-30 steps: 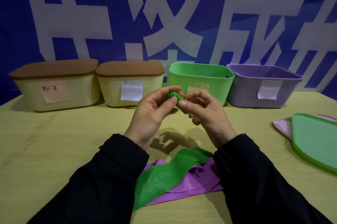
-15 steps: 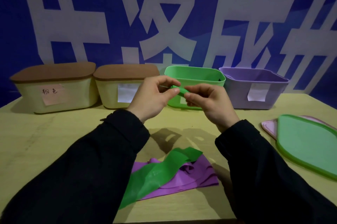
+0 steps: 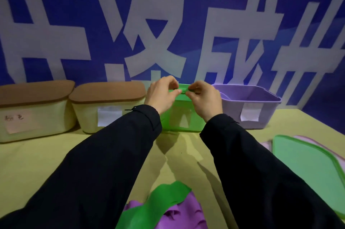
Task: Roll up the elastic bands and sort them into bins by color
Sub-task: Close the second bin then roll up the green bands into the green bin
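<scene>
Our left hand [image 3: 161, 94] and right hand [image 3: 205, 99], both pinching 1 small rolled green elastic band [image 3: 180, 91] above the open green plastic bin [image 3: 180, 119].

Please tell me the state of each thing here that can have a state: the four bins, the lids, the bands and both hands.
Left cream bin: closed, brown lid on.
Second cream bin: closed, brown lid on.
Green bin: open.
Purple bin: open.
Green lid: off, lying on a pink lid.
Rolled green band: pinched by both hands above the green bin.
Loose green band: unrolled, over the purple band.
Left hand: pinching.
Right hand: pinching.
</scene>
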### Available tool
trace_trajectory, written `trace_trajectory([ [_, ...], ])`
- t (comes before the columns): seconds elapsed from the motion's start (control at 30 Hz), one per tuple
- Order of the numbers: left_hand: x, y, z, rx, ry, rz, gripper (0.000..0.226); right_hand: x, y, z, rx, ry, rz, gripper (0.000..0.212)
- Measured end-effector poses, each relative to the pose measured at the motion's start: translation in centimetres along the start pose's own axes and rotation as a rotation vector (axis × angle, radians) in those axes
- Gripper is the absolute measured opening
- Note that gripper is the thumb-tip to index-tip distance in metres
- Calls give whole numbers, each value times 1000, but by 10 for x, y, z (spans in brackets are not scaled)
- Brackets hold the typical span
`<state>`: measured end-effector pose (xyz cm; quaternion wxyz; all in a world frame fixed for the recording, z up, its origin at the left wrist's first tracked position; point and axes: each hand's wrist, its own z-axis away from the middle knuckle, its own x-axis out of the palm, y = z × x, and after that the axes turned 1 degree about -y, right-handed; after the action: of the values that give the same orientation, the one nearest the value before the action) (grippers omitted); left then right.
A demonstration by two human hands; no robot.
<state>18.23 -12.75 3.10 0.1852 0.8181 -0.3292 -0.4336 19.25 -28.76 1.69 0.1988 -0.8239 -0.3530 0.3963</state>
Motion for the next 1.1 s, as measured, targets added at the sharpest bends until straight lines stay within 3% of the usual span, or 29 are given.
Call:
trace_trajectory([
  [0.23, 17, -17, -11, -75, -74, -178, 11, 14, 15, -12, 14, -142, 231, 15],
  [0.5, -8, 0, 16, -57, -36, -89, 8, 4, -17, 14, -31, -128, 156, 21],
  [0.7, -52, -7, 65, -68, -73, -80, 7, 11, -47, 56, -8, -263, 63, 22],
  [0.93, -111, -35, 126, -235, -605, -313, 13, 39, -86, 117, -74, -799, 93, 13],
  [1.1, -136, -48, 156, -353, -768, -339, 9, 57, -113, 146, -171, -1027, 123, 9],
])
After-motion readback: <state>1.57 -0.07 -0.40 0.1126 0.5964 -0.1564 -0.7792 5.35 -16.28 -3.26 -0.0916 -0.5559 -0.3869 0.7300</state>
